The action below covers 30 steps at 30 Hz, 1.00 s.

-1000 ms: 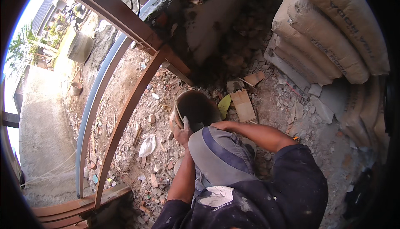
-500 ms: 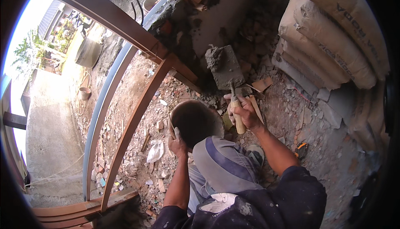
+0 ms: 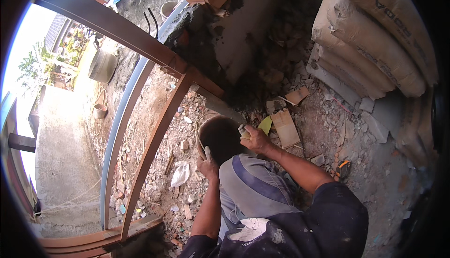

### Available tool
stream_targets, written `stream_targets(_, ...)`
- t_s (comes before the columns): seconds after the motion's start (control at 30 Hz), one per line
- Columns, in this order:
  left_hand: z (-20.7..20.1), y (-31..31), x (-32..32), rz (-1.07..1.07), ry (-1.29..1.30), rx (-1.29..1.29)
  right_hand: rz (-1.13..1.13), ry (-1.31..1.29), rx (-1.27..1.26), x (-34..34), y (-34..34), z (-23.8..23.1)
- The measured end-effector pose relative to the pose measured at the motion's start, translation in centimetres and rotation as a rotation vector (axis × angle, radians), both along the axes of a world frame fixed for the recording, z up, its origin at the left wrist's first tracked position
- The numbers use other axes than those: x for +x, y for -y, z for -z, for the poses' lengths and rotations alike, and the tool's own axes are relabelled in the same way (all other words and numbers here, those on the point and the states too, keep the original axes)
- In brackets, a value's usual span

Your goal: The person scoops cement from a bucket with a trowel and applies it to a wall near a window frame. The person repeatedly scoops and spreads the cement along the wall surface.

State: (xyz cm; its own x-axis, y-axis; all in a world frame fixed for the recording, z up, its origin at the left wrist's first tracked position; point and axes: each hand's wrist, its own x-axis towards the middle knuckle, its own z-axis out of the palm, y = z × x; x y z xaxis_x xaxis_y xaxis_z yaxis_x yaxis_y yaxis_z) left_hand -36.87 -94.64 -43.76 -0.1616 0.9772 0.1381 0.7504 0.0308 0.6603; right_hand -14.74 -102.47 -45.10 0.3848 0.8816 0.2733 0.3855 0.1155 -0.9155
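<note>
Crouched over rubble [image 3: 197,187], we worked beside a low wall, with light coming in from the left. Our left hand [image 3: 209,166] was pinching the near-left side of a bucket [image 3: 206,129], its thumb up at the rim and its fingers outside, steadying it. Our right hand [image 3: 258,141] was curled firmly round the pale handle [image 3: 244,132] of a tool, at the bucket's right edge. The bucket sat tilted on the rubble, just in front of us, its mouth turned partly our way. Its inside was in deep shadow, so we could not fairly tell how much lay in it, nor make out the working end of the tool.

Progress, as we judged it: part-way. The wall [image 3: 239,42] bore a smoother grey patch on its face, while dark, rough areas remained around it, and lumpy mortar [image 3: 187,30] capped its end by the wooden frame [image 3: 157,150]. Those uneven parts looked unfinished to us. Both hands were at the bucket and neither touched the wall, so we took this for a stage of handling the mix.

Nearby: stacked paper sacks [image 3: 375,47] to the right, a tape measure [image 3: 343,169] beside our right forearm, a flat board [image 3: 285,129] beyond that hand, and a white plastic bag [image 3: 180,173] left of the bucket.
</note>
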Motion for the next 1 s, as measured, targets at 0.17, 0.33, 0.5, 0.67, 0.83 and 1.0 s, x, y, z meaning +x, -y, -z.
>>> stream_targets(0.17,-0.3,1.0,1.5,0.08,0.101,-0.109,-0.116,-0.062,-0.349,0.2,5.7,2.4)
stream_targets(0.33,7.2,4.5,0.6,0.298,-0.025,0.034,-0.329,0.262,-0.746,-0.2,4.0,3.7)
stream_targets(0.5,5.2,6.9,1.7,0.421,0.06,-0.198,-0.55,0.439,-0.747,-3.2,1.4,12.4)
stream_targets(0.67,4.1,3.7,1.9,0.147,0.03,-0.055,-1.007,0.027,-0.668,-3.0,0.2,14.1)
stream_targets(0.83,2.5,1.8,4.7,0.241,-0.019,0.079,-1.065,-0.361,-0.694,-3.0,1.5,17.5)
stream_targets(1.0,-1.0,-1.0,4.7,0.261,0.159,-0.181,-0.96,-0.466,-0.224,-0.8,3.7,12.9)
